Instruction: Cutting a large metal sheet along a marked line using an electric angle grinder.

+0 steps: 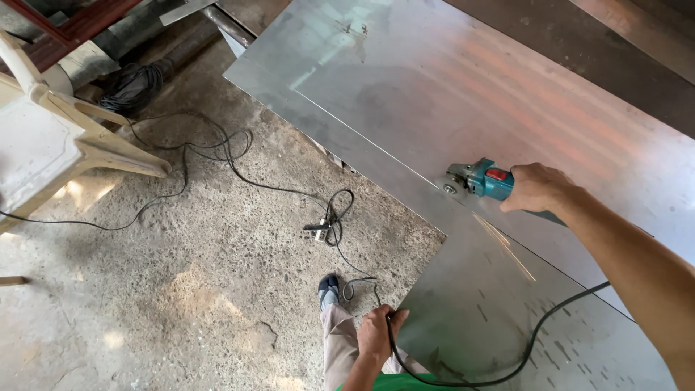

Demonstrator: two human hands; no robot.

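- While my right hand (537,187) wraps shut around the teal grinder (483,179) at three o'clock on the steel sheet (434,87), sparks fly; I judge the disc could bind.
- My left hand (378,331), at six o'clock, pinches the sheet's cut piece (499,318) and the black cord (536,340); the edge might nick that cord.

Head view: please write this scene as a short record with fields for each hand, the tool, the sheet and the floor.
right hand: grips the teal angle grinder
grinder: disc on the metal sheet, sparks fly toward the person
left hand: holds the black cord at the sheet's edge
floor: rough concrete, with loose black cables
nearby: white plastic chair
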